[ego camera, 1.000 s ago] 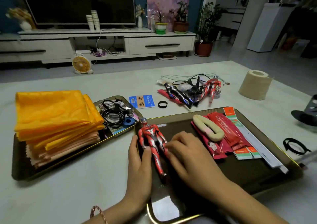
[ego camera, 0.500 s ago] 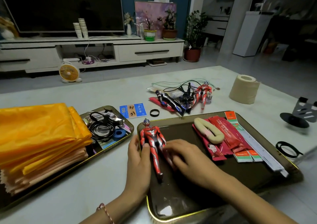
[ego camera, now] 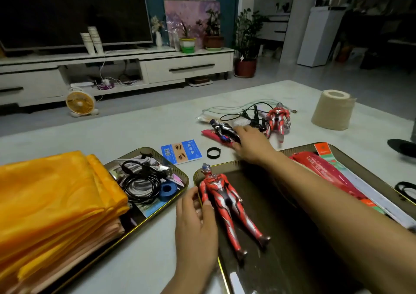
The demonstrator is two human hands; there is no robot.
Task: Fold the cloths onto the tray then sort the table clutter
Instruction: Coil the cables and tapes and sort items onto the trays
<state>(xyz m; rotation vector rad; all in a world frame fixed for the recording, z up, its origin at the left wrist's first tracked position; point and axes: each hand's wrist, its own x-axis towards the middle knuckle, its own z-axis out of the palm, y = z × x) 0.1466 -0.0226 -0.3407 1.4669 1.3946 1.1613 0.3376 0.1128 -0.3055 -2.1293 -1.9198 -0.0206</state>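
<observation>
A stack of folded yellow cloths [ego camera: 56, 203] fills the left tray [ego camera: 182, 176]. A red toy figure [ego camera: 225, 201] lies on its back in the dark right tray [ego camera: 292, 248]. My left hand [ego camera: 195, 219] rests at that tray's left rim, its relaxed fingers touching the figure's arm. My right hand [ego camera: 252, 145] reaches past the tray's far edge. Its fingers and thumb close on the legs of a dark toy figure [ego camera: 222, 128] lying on the table. A second red figure [ego camera: 275, 119] lies just right of it among tangled cables [ego camera: 243, 113].
The left tray also holds black cables [ego camera: 139, 181] and blue tape [ego camera: 166, 189]. A blue card [ego camera: 181, 151] and a black ring [ego camera: 213, 152] lie between the trays and the clutter. Red packets [ego camera: 324, 170] line the right tray's far side. A paper roll [ego camera: 333, 111] stands at the right.
My right hand left the red figure in the tray and reached forward to the dark figure. The left hand stayed beside the red figure. The camera tilted up slightly.
</observation>
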